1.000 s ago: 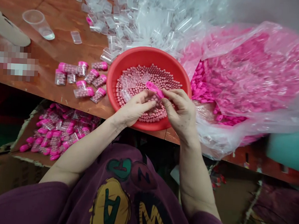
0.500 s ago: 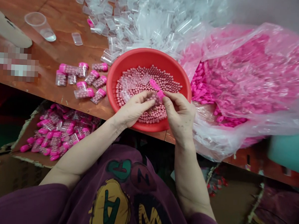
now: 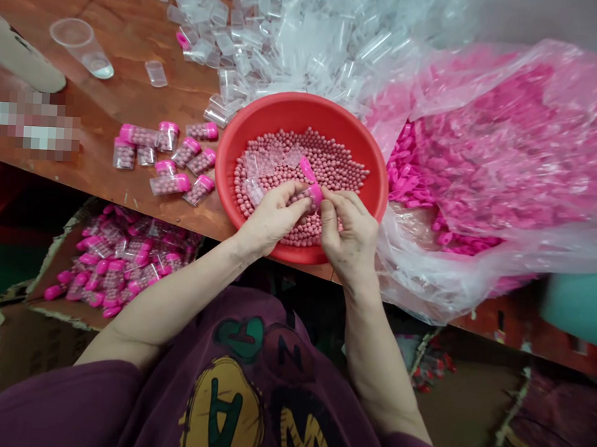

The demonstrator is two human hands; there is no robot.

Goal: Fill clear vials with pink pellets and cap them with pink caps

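While the left hand is gripping a tube above the bowl and the right hand is pinching its pink cap, the tube is looking light, stiff and rather slippery, probably calling for a hold around its middle.

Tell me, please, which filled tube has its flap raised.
The tube in the left hand: its pink flap stands up; the capped tubes on the table show none.
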